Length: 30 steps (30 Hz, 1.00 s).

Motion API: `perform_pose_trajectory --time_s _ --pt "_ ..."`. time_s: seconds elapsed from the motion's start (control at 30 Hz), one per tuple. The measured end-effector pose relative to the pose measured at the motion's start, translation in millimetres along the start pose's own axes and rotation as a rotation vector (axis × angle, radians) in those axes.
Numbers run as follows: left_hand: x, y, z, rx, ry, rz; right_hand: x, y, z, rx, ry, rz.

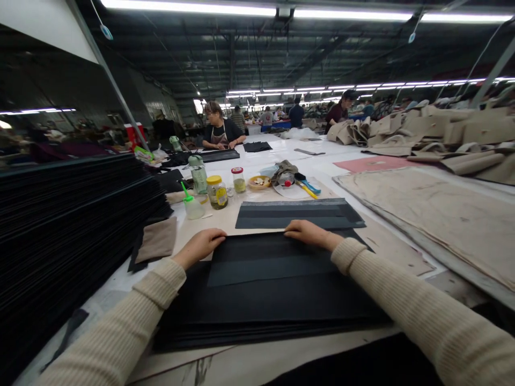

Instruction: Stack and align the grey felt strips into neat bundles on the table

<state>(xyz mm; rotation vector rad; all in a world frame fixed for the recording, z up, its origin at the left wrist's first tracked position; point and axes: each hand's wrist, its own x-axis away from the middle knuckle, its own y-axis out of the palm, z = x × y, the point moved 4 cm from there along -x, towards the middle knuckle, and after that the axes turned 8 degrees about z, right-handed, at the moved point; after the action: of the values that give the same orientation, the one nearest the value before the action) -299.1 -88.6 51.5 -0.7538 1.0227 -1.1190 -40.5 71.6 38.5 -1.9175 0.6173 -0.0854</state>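
Note:
A dark fabric panel [257,262] with a lighter grey-blue strip across it lies over a stack of black panels [281,308] in front of me. My left hand [203,245] pinches the panel's far left corner, fingers closed. Along the same far edge, further right, my right hand [308,233] is closed on it too, thumb and fingers together. Just beyond my hands lies a second pile of dark grey strips [298,213]. The undersides of my fingertips are hidden.
A tall stack of black panels [72,241] rises at left, beside a brown cloth piece [156,239]. Beyond my hands stand a squeeze bottle [194,208], a yellow-lidded jar [217,193] and a brush [308,185]. Beige bags [442,131] are heaped at right. A co-worker [221,128] works across the table.

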Motion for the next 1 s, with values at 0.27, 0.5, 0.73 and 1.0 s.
perform_pose_trajectory --time_s 0.27,0.5,0.73,1.0 --pt "20 -65.7 5 -0.001 -0.117 0.270 106 -124 54 0.181 0.072 0.280" --pt "85 -111.1 24 0.123 -0.336 0.321 186 -137 -21 0.220 -0.121 0.519" --pt "163 -56.3 -15 0.124 -0.511 -0.160 240 -40 -21 0.206 -0.119 0.233" --pt "76 -57.9 54 0.011 -0.277 -0.144 231 -52 -22 0.123 -0.074 0.185"
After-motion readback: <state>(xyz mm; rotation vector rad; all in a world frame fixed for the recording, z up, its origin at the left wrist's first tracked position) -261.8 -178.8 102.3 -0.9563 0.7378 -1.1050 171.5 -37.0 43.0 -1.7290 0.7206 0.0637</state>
